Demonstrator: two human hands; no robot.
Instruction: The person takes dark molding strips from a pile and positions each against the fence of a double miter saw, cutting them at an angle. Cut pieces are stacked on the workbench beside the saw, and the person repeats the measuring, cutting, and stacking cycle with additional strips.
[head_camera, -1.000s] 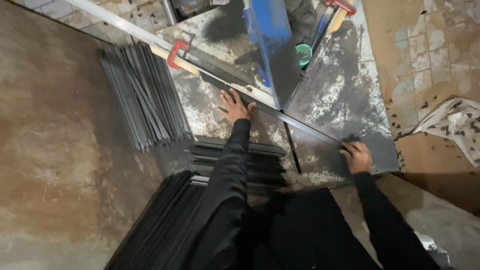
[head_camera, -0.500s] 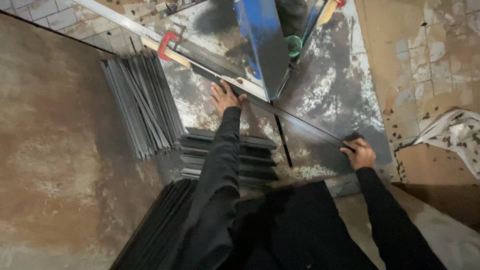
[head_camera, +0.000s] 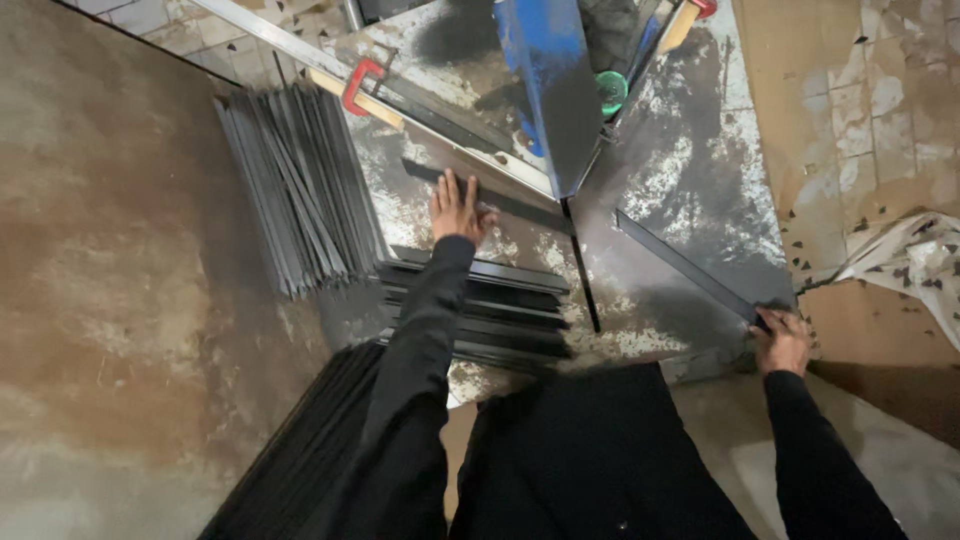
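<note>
My left hand lies flat, fingers spread, on a short dark metal strip that rests on the saw table beside the fence. At the table's near right corner my right hand grips the end of a longer dark metal strip. This strip lies at an angle, apart from the short one. A blue saw housing stands above the gap between the two strips. Black sleeves cover both of my arms.
A red clamp holds the fence at the back left. Loose grey strips are piled left of the table, and dark strips are stacked under my left arm. More strips lie at lower left, crumpled paper at far right.
The strip that ran in one line between my hands is now in two pieces. My right hand has drawn its piece away to the right; my left hand stays on the short piece.
</note>
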